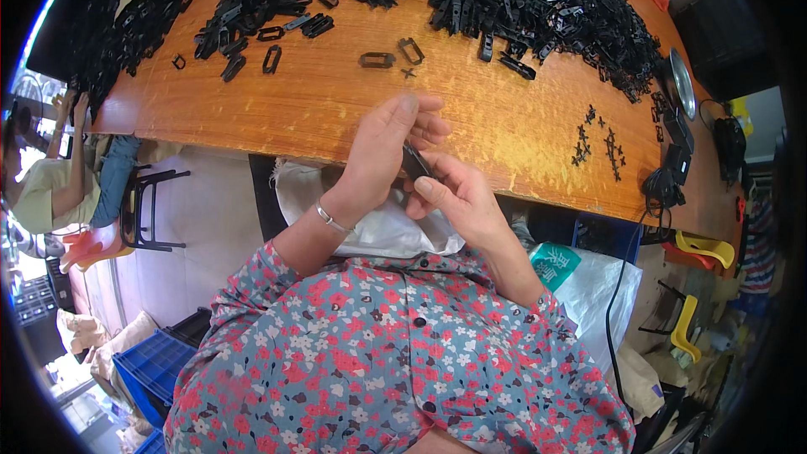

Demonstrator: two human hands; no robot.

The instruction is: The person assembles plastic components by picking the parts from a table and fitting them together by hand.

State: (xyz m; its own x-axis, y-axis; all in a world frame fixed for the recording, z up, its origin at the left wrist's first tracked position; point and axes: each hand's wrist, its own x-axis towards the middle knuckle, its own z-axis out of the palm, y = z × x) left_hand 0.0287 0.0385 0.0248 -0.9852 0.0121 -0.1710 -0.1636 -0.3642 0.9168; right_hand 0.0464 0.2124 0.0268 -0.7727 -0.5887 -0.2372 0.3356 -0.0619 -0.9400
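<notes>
Orange wooden table (319, 109); black stool (147, 206)

Glossy varnished wooden table (319, 109), matt black plastic clips (538, 0)

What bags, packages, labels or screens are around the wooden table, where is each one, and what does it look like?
White plastic sack: lower right, below the table edge, crumpled, with a teal printed label patch on its top.
White bag: under the table edge, below the hands, soft and wrinkled.
Blue plastic crate: lower left on the floor, rectangular, ribbed.
No screens show.

clip pile (521, 0) at the table's (319, 109) far edge, hands nearer
</notes>
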